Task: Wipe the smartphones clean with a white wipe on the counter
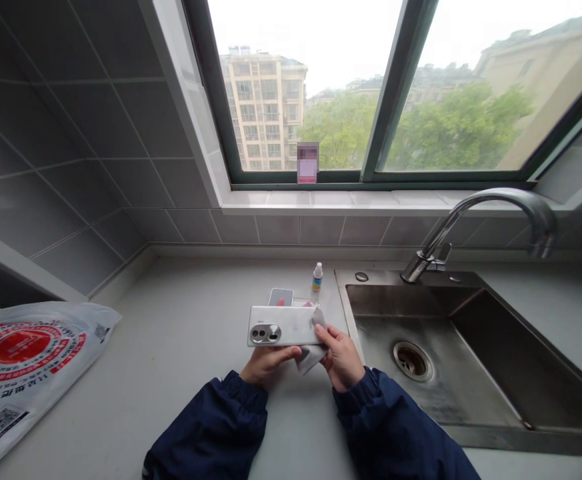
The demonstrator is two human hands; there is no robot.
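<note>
My left hand grips a white phone from below, back side up, camera ring at its left end. My right hand pinches a small grey cloth and presses it against the phone's right end. Both hands are over the pale countertop, just left of the sink. Behind the phone lies a small flat packet with a red mark. A small white dropper bottle stands upright a little farther back.
A steel sink with a drain and a curved tap fills the right side. A white plastic bag with red print lies at the left counter edge. Grey tiled walls and a window ledge bound the back.
</note>
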